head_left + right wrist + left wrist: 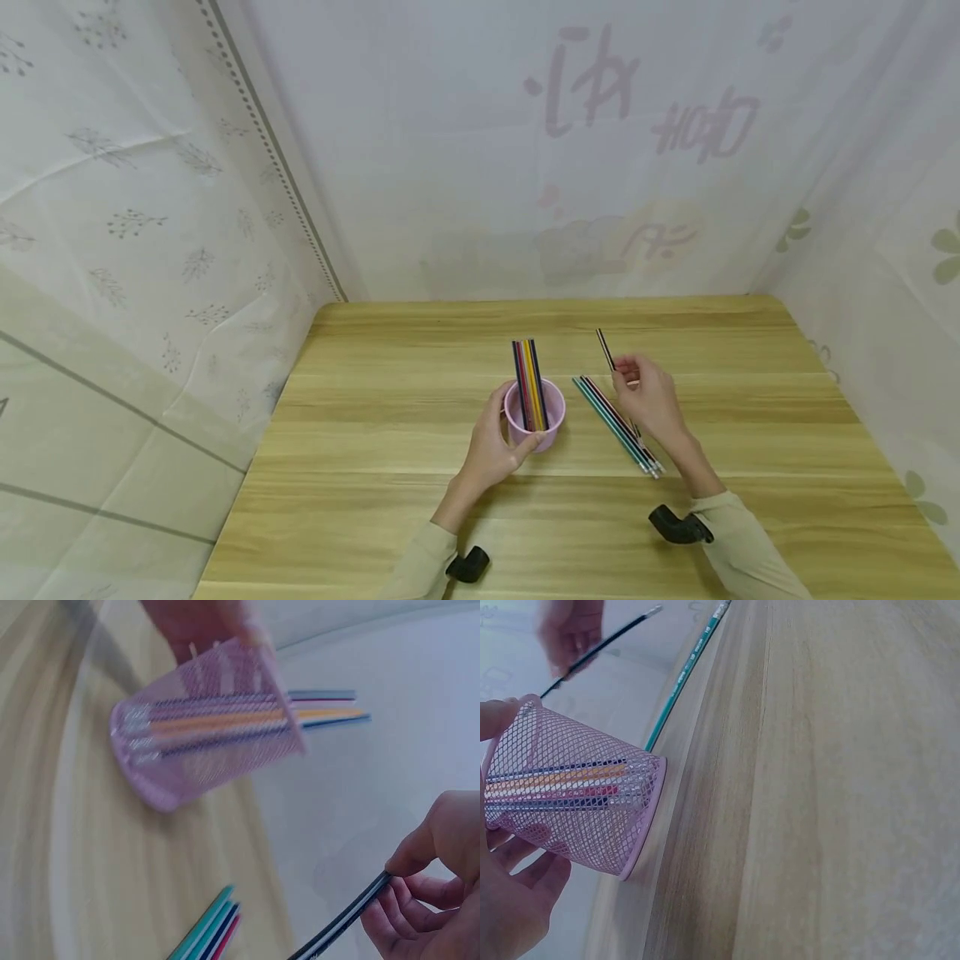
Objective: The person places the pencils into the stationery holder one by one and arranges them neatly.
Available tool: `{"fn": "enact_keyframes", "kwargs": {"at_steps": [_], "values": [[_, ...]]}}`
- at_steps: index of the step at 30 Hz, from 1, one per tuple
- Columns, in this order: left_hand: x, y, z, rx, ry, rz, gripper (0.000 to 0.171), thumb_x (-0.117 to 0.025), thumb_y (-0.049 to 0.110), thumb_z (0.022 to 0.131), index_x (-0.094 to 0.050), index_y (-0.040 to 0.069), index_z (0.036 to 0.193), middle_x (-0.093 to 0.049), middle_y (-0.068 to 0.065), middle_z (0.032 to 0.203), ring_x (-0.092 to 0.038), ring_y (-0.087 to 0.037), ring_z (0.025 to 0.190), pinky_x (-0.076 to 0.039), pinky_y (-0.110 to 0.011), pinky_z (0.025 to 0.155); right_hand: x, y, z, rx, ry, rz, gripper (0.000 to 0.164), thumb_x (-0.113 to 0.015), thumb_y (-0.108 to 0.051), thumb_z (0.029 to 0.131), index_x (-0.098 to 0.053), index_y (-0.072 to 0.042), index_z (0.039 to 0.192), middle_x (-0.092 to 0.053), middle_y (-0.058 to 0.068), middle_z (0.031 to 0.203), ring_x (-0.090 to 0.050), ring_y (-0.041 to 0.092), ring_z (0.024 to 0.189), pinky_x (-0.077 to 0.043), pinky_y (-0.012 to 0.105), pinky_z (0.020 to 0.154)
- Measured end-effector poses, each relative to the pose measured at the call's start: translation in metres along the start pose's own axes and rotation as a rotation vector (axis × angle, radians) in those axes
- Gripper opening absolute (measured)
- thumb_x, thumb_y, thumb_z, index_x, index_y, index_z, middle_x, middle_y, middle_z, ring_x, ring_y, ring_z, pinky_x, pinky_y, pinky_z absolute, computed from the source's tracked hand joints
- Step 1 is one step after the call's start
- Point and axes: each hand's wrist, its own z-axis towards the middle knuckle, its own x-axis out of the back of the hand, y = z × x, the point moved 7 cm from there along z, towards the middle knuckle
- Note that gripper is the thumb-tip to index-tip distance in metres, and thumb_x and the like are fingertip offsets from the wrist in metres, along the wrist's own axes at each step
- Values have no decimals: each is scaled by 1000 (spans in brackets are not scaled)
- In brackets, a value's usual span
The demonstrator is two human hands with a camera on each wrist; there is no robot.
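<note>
Left hand [489, 454]: the fingers are wrapped round the side of the pink mesh cup [557, 407]; whether its base is rested on the tabletop [375, 375] cannot be told.
Cup contents: several pencils [531, 383] in dark blue, red and yellow are held inside, their upper ends raised past the rim.
Right hand [651, 402]: a dark striped pencil [604, 347] is pinched between thumb and fingers, to the right of the cup and apart from it.
Loose pencils [611, 421]: teal and dark ones are bunched on the tabletop, between the cup and the right forearm.
</note>
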Motion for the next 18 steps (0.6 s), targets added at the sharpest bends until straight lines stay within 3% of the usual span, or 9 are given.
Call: {"fn": "enact_keyframes", "kwargs": {"at_steps": [8,18], "values": [[0,0,-1,11,0,-13,89,-85,19,79,-36,9,152,-54,-11,143,-57,-26,128,-52,-40,109,6,-34,2,50,44,100,22,-60,-1,95,-64,7,115,-69,22,104,-66,29,92,-50,5,71],[1,2,-1,-8,9,-14,87,-83,20,80,-36,7,152,-54,-12,143,-57,-29,127,-53,-44,107,9,-59,7,69,98,223,24,-61,-3,94,-64,7,115,-69,22,105,-63,7,87,-53,6,73]]}}
